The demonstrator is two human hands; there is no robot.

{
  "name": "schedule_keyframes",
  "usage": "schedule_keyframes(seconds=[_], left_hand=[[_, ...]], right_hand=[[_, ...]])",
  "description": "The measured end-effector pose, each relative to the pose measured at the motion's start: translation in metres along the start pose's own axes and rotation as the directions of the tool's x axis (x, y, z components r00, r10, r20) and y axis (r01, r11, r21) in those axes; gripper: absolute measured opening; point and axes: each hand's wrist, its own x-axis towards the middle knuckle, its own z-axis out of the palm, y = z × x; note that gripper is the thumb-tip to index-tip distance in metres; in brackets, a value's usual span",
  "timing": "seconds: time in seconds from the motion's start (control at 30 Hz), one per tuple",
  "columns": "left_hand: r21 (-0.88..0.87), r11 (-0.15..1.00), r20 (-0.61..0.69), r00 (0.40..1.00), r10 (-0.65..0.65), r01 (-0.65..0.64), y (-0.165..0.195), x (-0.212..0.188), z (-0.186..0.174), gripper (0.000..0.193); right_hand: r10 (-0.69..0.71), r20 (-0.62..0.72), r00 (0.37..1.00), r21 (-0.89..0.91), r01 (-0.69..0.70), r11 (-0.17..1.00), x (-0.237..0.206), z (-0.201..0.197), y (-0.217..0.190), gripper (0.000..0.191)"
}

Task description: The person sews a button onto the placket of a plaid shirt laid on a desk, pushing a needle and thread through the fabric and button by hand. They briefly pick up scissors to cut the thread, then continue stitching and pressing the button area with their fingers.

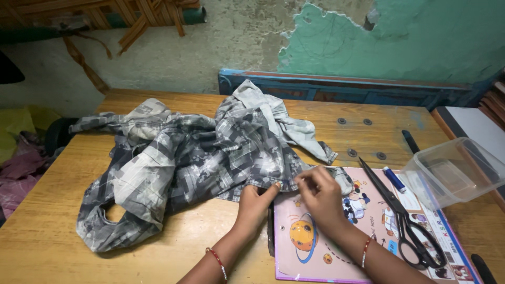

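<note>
Your left hand (254, 202) pinches the hem of the grey patterned shirt (194, 158) between thumb and fingertips, and your right hand (321, 195) is closed on the same edge just beside it, fingers curled down onto the cloth. The shirt lies crumpled across the wooden counter (47, 210), its near edge reaching onto the pink cartoon-printed board (310, 247) under your right wrist. To the right, black scissors (405, 221) rest on that board, with a blue thread spool (393, 179) and a clear plastic box (452, 171) near them.
</note>
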Motion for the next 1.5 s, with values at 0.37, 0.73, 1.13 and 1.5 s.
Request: schedule_keyframes(seconds=[0.37,0.73,1.13,1.5], left_hand=[[0.005,1.000,-0.003,1.000,-0.013,0.013,0.001,0.002,0.000,0.021],[0.084,0.992,-0.036,0.995,-0.090,0.093,0.004,-0.003,-0.001,0.029],[-0.112,0.993,-0.050,0.998,-0.047,0.041,-0.012,0.007,-0.005,0.024],[-0.049,0.997,-0.025,0.998,-0.053,0.052,-0.019,0.010,-0.008,0.028]], right_hand=[[-0.022,-0.078,0.997,0.096,0.030,0.995,-0.001,0.000,0.005,0.017],[-0.224,0.114,0.968,-0.101,0.236,0.967,0.000,0.001,0.000,0.012],[0.006,-0.038,0.999,0.104,-0.002,0.995,-0.003,0.003,0.004,0.008],[-0.056,-0.028,0.998,0.086,0.058,0.995,-0.005,0.001,0.003,0.021]])
